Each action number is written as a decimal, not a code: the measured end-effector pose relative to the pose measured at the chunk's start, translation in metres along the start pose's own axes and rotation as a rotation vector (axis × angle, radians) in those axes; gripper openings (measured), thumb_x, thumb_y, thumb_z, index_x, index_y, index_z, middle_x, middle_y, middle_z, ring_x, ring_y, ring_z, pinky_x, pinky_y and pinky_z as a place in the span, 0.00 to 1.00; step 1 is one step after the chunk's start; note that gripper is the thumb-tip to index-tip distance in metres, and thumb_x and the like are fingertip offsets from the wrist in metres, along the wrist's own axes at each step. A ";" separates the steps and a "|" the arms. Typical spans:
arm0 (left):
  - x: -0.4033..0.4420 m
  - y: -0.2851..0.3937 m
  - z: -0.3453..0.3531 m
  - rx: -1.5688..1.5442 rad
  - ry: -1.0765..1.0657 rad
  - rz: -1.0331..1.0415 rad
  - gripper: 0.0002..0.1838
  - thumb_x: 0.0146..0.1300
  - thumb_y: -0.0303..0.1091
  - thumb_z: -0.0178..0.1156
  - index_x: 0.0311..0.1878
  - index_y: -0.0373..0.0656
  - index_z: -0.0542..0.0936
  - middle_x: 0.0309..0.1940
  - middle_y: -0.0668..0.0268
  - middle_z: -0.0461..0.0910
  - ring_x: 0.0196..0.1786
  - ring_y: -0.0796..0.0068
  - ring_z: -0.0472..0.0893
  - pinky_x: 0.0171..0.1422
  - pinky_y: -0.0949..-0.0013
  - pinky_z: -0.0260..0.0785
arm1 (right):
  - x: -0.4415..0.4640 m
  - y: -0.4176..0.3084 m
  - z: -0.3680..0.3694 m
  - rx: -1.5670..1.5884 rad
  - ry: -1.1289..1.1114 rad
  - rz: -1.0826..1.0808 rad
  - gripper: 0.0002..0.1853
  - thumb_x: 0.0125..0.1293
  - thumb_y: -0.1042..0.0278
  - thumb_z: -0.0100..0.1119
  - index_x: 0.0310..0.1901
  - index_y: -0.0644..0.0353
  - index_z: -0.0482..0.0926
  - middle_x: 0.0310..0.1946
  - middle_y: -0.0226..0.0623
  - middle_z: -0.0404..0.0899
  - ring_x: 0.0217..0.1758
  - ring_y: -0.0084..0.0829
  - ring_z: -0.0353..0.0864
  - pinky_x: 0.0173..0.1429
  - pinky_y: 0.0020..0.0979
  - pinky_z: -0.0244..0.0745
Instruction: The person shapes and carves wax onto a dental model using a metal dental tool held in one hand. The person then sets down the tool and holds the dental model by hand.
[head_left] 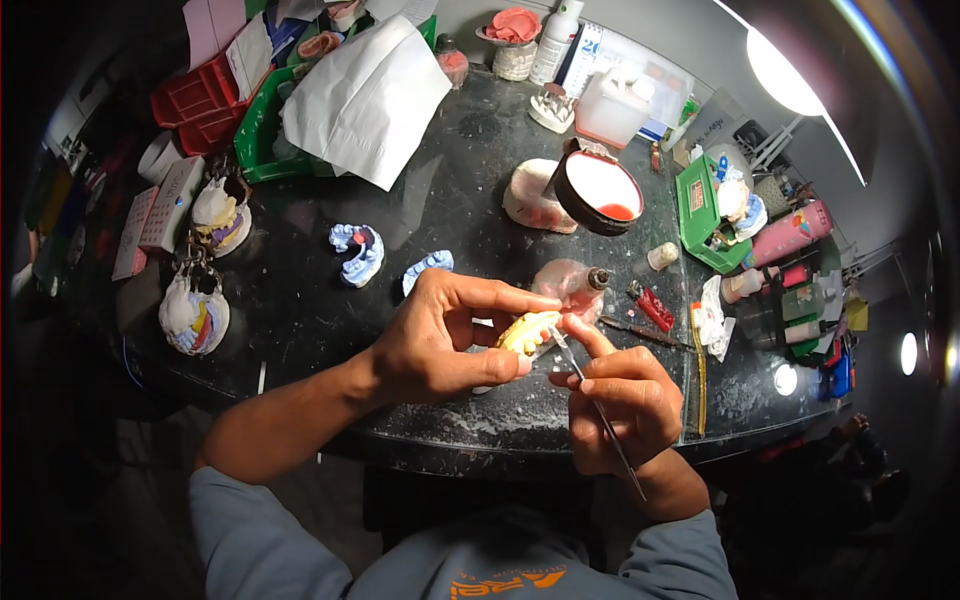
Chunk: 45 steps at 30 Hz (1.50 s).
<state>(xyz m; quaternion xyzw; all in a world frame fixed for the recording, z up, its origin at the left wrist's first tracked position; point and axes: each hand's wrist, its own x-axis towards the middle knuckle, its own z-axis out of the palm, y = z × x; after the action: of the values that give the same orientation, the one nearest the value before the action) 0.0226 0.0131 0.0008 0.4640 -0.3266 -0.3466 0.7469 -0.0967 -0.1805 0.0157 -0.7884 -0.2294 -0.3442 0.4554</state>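
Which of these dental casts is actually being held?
The yellowish cast, held in the left hand; others, such as the bluish horseshoe-shaped cast, sit unheld.

Smooth metal tool [613, 436], matt yellow dental cast [522, 333], scuffed glossy tabletop [462, 190], creased paper [365, 108]

We see a dental lab, pale-blue horseshoe-shaped tooth cast [368, 266], white plaster tooth models [181, 312], powder-dusted black worktop [450, 205]

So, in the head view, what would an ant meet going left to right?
White plaster tooth model with a red patch, pale-blue curved plaster model, yellow tooth model in the left hand, small green plastic box, pink cylindrical bottle.
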 end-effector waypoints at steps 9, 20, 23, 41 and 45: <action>0.000 0.005 0.001 0.010 0.022 0.039 0.30 0.51 0.23 0.70 0.61 0.26 0.78 0.54 0.50 0.83 0.58 0.67 0.83 0.68 0.65 0.72 | 0.000 0.002 -0.008 -0.103 -0.027 -0.197 0.14 0.51 0.80 0.71 0.42 0.69 0.83 0.36 0.48 0.85 0.40 0.46 0.91 0.37 0.34 0.88; 0.000 0.007 0.000 0.038 0.051 0.006 0.32 0.50 0.25 0.70 0.61 0.27 0.78 0.54 0.49 0.84 0.55 0.69 0.84 0.61 0.67 0.77 | -0.001 0.006 -0.008 -0.196 -0.052 -0.256 0.16 0.50 0.79 0.72 0.43 0.65 0.85 0.36 0.45 0.87 0.21 0.24 0.81 0.22 0.23 0.74; 0.000 0.010 0.001 0.008 0.052 -0.029 0.32 0.50 0.25 0.69 0.62 0.27 0.78 0.54 0.49 0.83 0.53 0.70 0.84 0.57 0.68 0.80 | -0.001 0.006 -0.008 -0.187 -0.057 -0.239 0.16 0.49 0.79 0.72 0.43 0.64 0.85 0.36 0.44 0.87 0.20 0.24 0.81 0.22 0.23 0.74; -0.001 0.008 0.001 0.031 0.055 -0.016 0.31 0.50 0.24 0.68 0.61 0.28 0.78 0.53 0.50 0.84 0.49 0.72 0.84 0.53 0.69 0.81 | 0.000 0.006 -0.006 -0.197 -0.045 -0.229 0.14 0.49 0.80 0.71 0.41 0.64 0.86 0.35 0.43 0.87 0.22 0.25 0.82 0.24 0.24 0.76; -0.001 0.008 0.001 0.037 0.058 -0.005 0.31 0.49 0.24 0.68 0.62 0.28 0.78 0.53 0.50 0.84 0.48 0.73 0.84 0.53 0.69 0.81 | 0.000 0.006 -0.006 -0.202 -0.040 -0.229 0.15 0.49 0.80 0.71 0.41 0.64 0.86 0.35 0.43 0.87 0.22 0.25 0.83 0.25 0.24 0.78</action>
<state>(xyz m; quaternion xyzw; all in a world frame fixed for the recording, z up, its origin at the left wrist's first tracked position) 0.0234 0.0158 0.0079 0.4884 -0.3100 -0.3286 0.7466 -0.0949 -0.1886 0.0141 -0.8056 -0.2909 -0.3993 0.3269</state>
